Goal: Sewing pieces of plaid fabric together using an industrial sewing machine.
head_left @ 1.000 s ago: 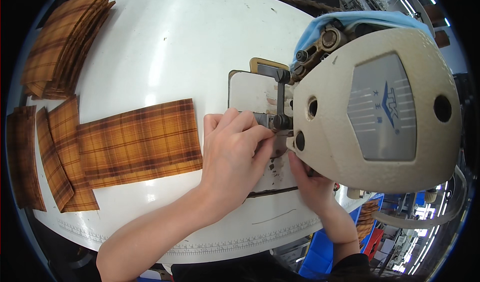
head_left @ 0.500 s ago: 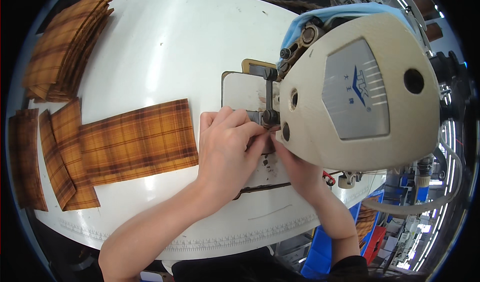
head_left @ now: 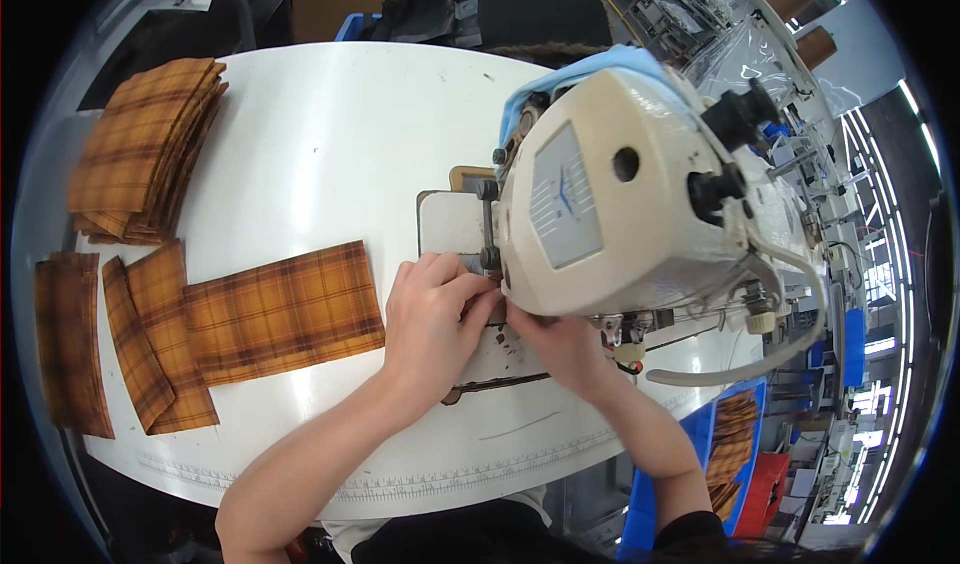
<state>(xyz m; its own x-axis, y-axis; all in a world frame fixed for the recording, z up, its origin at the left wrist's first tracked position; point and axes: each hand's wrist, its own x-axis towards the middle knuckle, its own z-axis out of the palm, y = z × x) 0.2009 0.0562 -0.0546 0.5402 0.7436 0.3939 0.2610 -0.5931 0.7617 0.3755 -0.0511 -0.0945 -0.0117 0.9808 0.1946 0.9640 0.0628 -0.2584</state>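
A cream sewing machine (head_left: 640, 194) stands on the white table. My left hand (head_left: 432, 314) is at its needle area, fingers bent and thumb pressed toward the index finger. My right hand (head_left: 562, 349) meets it there from the right, fingertips pinched together beneath the machine head. Whatever lies between the fingertips is hidden or too small to name. Left of my left hand a strip of orange-brown plaid fabric (head_left: 285, 312) lies flat, its far left end next to folded plaid pieces (head_left: 150, 349).
A thick stack of plaid pieces (head_left: 150, 144) sits at the back left, with another plaid pile (head_left: 72, 344) at the left edge. A ruler scale (head_left: 400, 487) runs along the table's near edge. Blue bins (head_left: 700, 434) holding plaid pieces and a red container (head_left: 765, 489) stand below right.
The view has shifted, so the machine appears farther left and more of its right side shows. My hands stay together at the needle area, fingers still pinched.
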